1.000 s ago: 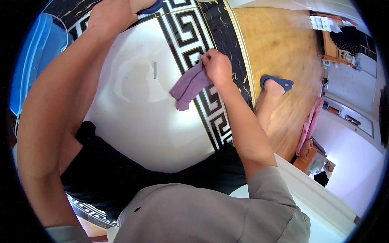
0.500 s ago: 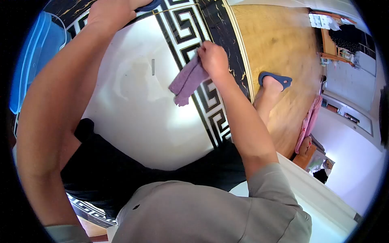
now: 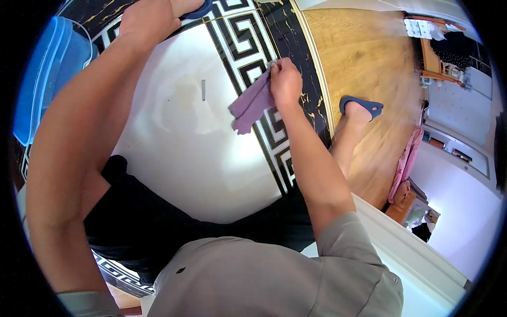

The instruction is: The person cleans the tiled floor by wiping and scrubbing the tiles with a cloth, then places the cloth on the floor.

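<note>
My right hand (image 3: 288, 83) is closed on one end of a purple cloth (image 3: 253, 104). The rest of the cloth hangs down to the left, over the edge between the white glossy floor tile (image 3: 174, 127) and its black-and-white key-pattern border (image 3: 237, 34). Whether it touches the floor is hard to tell. At the top left, my left hand (image 3: 150, 21) is beside a foot in a dark blue slipper (image 3: 199, 10). Its fingers are turned away and hidden, cut by the frame's top edge. A small grey strip (image 3: 203, 90) lies on the tile between my hands.
A blue plastic bucket (image 3: 45, 79) with a handle stands at the left, next to my left arm. On the wooden floor (image 3: 338, 58) to the right is another foot in a blue slipper (image 3: 362, 107). A pink fabric (image 3: 406, 164) and furniture are further off.
My right hand and the purple cloth have shifted slightly right, the cloth's lower end rising a little. My left hand stays by the slippered foot. The whole view has moved slightly.
</note>
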A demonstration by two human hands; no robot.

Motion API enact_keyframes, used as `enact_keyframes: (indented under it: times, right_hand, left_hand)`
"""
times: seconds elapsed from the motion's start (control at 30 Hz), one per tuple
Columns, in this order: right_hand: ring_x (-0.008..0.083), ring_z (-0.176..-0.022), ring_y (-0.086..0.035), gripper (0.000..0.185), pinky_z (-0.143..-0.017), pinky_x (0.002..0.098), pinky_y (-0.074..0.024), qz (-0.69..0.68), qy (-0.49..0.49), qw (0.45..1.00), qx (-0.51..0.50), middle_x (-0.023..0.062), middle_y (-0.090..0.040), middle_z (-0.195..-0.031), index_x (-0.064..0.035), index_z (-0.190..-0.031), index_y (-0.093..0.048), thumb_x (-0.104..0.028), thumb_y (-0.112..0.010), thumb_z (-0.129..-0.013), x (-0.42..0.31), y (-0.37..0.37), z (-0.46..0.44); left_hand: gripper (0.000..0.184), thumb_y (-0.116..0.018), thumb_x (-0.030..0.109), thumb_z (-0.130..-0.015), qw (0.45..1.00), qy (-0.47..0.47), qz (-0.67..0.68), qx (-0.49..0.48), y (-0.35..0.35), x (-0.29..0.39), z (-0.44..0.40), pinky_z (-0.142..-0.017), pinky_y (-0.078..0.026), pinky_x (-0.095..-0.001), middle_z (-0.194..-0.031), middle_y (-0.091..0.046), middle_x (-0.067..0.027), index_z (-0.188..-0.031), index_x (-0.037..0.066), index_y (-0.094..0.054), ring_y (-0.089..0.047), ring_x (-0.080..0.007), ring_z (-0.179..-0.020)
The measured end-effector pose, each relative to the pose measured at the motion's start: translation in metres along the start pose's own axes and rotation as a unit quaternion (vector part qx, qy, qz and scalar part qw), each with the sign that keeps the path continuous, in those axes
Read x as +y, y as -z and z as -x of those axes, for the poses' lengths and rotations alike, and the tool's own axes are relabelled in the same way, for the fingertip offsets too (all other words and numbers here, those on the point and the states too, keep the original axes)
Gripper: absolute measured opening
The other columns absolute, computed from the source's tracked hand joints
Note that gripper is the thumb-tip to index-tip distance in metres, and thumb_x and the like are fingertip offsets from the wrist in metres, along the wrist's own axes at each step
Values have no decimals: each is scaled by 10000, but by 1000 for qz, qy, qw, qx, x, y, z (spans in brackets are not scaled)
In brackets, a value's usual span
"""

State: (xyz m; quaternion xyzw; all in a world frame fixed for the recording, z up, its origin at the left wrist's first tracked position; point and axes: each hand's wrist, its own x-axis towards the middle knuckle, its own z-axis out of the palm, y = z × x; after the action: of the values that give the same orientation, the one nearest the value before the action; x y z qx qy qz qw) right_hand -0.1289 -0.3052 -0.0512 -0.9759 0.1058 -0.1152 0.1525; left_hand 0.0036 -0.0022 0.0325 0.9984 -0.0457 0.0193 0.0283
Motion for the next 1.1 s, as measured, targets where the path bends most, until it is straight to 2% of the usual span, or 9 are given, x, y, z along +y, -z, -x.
enact_keyframes:
  times: [0.13,0.27,0.33,0.53,0.6,0.83,0.93,1.07,1.1]
  right_hand:
    - [430,-736,-636,169,-646,520,-511,-68,20,997,31,192,-650,-813,-58,-798,-584,-166,-670,-896,-33,-20,12]
    - [365,-766,-656,39,-653,441,-543,-149,214,963,-59,136,-647,-836,-79,-837,-661,-84,-682,-870,-52,-13,57]
    - [321,-773,-671,37,-671,416,-545,-197,201,950,-135,100,-675,-858,-91,-883,-692,-83,-698,-847,-59,4,75]
    - [228,-783,-683,58,-725,338,-533,-254,-182,949,-44,124,-722,-902,-37,-955,-704,-89,-684,-939,-28,27,81]
    - [210,-794,-663,101,-747,336,-521,-244,-202,948,34,136,-710,-892,-12,-985,-692,-105,-665,-956,-11,28,73]
    - [393,-943,-622,258,-844,433,-513,-163,-52,985,-21,204,-623,-1035,7,-1095,-665,-146,-714,-892,-14,11,64]
    - [384,-940,-621,252,-841,417,-514,-157,56,986,-9,194,-605,-1037,-13,-1092,-677,-63,-721,-849,-25,16,78]
    - [364,-900,-634,255,-820,396,-519,-173,20,982,-66,181,-627,-975,-6,-1080,-696,7,-699,-826,-6,27,97]
    - [281,-900,-668,236,-818,341,-529,-164,1,982,-93,143,-660,-978,-7,-1073,-715,-4,-709,-838,-5,36,99]
  left_hand:
    - [504,-771,292,-786,1000,-4,6,-6,1,0,0,-846,-587,-457,-1061,-710,-262,-1105,-49,-582,-720,-379,-970]
    - [481,-770,281,-789,999,24,-6,-32,7,9,0,-848,-586,-461,-1070,-711,-260,-1095,-43,-588,-720,-375,-973]
    - [470,-764,275,-793,999,5,6,-33,6,6,-2,-846,-586,-461,-1067,-713,-257,-1094,-41,-589,-719,-378,-974]
    - [456,-752,269,-797,1000,12,6,-28,2,5,0,-840,-587,-461,-1053,-714,-257,-1089,-38,-584,-717,-383,-974]
    - [467,-756,282,-798,1000,7,4,-24,4,7,-3,-844,-586,-460,-1054,-714,-256,-1090,-38,-582,-717,-382,-975]
    - [490,-769,297,-793,1000,-13,-3,-2,-3,2,2,-836,-590,-456,-1036,-715,-257,-1085,-42,-570,-722,-381,-957]
    - [506,-781,313,-794,1000,-9,-2,8,-4,3,-1,-829,-592,-455,-1029,-716,-254,-1084,-44,-569,-724,-380,-946]
    - [534,-794,337,-794,1000,-13,-8,-4,0,2,3,-836,-590,-452,-1031,-716,-255,-1091,-47,-570,-723,-378,-957]
    - [536,-794,336,-793,1000,-14,-9,-5,-1,3,4,-838,-589,-451,-1033,-716,-255,-1093,-47,-569,-722,-377,-960]
